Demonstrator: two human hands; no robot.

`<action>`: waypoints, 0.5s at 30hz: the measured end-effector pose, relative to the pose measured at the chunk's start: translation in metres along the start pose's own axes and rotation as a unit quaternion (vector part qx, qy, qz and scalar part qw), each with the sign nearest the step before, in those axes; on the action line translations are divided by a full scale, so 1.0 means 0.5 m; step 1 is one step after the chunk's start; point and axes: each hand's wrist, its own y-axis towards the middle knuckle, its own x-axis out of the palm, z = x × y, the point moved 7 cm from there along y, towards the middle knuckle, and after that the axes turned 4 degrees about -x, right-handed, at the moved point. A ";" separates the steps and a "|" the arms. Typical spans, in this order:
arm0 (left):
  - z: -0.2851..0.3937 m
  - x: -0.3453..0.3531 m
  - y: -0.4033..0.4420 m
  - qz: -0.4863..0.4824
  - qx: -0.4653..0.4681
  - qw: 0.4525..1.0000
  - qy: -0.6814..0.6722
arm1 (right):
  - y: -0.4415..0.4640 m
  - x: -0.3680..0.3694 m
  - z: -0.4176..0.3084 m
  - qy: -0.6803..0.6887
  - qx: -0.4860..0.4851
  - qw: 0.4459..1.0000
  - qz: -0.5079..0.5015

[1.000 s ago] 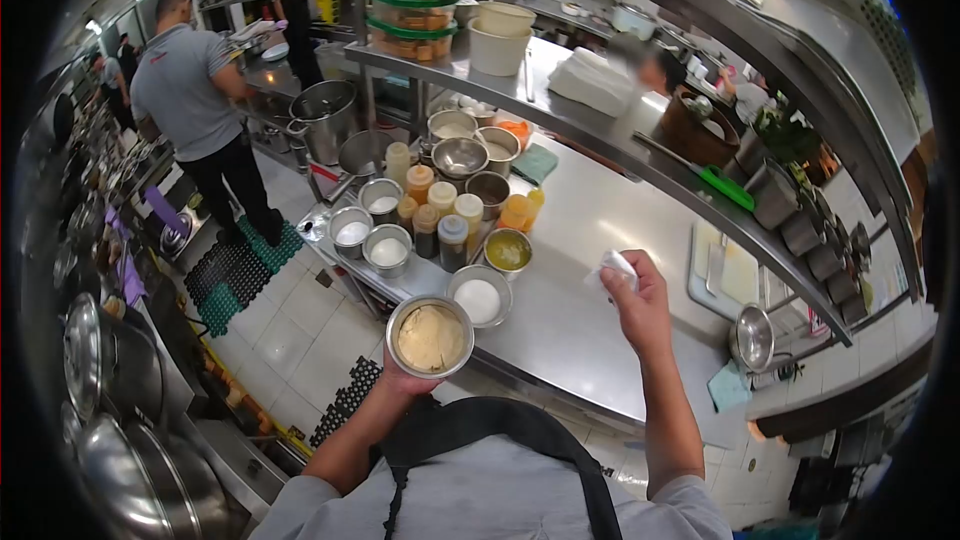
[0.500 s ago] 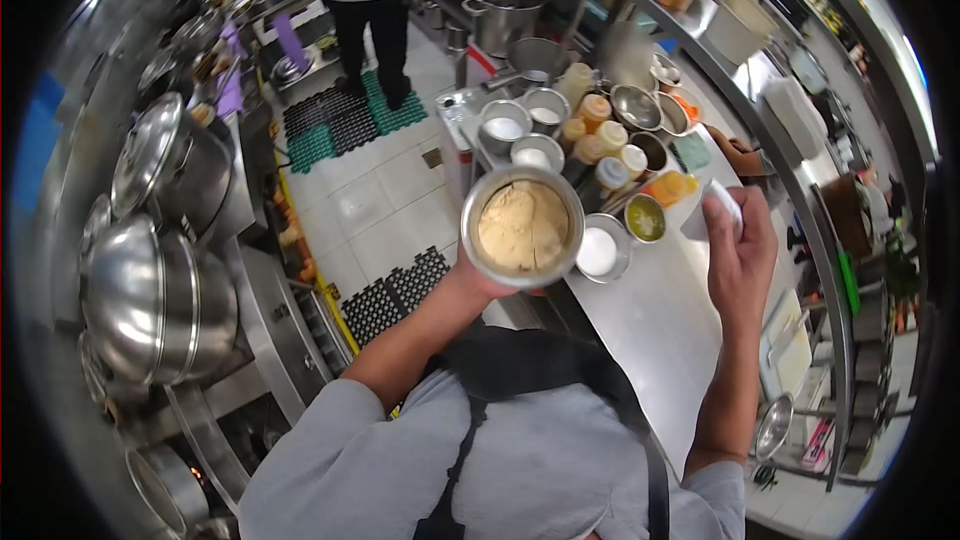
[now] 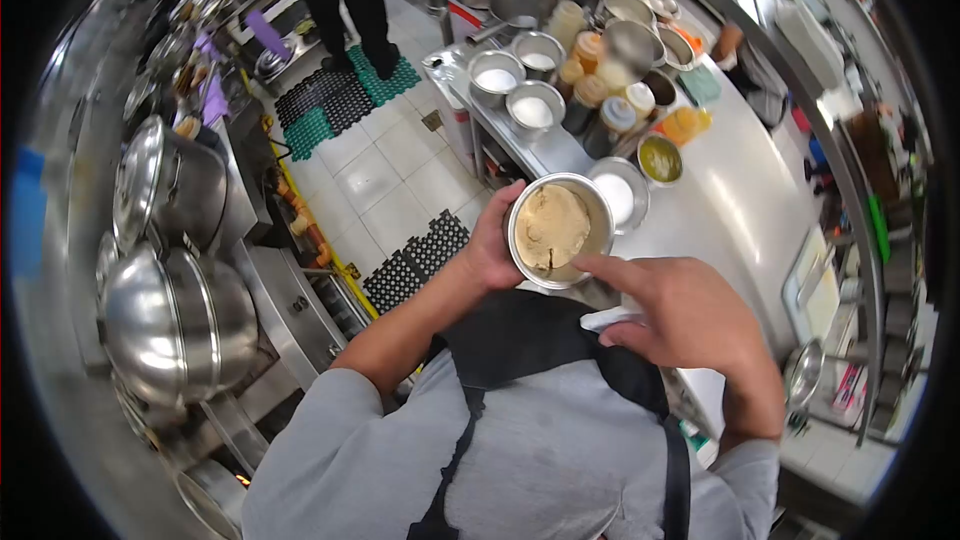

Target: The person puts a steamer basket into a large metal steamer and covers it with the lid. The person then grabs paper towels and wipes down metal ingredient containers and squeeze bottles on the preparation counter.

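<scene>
My left hand (image 3: 490, 250) grips a round metal container (image 3: 600, 223) by its left side. Packed beige powder (image 3: 553, 225) with a dark crack near the bottom fills much of it. My right hand (image 3: 695, 310) has come over to the container, and its index finger extends to the lower right rim. Between that thumb and the palm is a small white folded item (image 3: 612, 318); whether it is cloth or paper I cannot tell. Just beyond the container stands a metal bowl (image 3: 640, 210) of white powder, beside a cup of yellow-green sauce (image 3: 660, 158).
Squeeze bottles (image 3: 617, 117) and small metal pots of white powder (image 3: 530, 112) crowd the steel counter (image 3: 740, 200). To the left are large lidded pots (image 3: 170, 180) by the stove. A person (image 3: 340, 10) stands ahead near rubber mats (image 3: 385, 75). A shelf rail (image 3: 790, 60) runs along the right.
My right hand has moved left and down from above the counter to the container's rim, still with the white item. My left hand has shifted the container slightly right and lower in view.
</scene>
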 end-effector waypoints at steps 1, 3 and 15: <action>-0.003 0.001 0.004 0.008 -0.021 1.000 0.020 | 0.007 0.003 -0.016 -0.030 0.012 0.998 -0.048; -0.022 0.023 0.018 0.014 -0.063 0.996 0.059 | 0.024 0.020 -0.021 -0.078 0.019 0.990 -0.114; -0.104 0.046 0.052 0.024 -0.139 0.987 0.084 | 0.057 0.048 0.015 -0.129 0.035 0.966 -0.223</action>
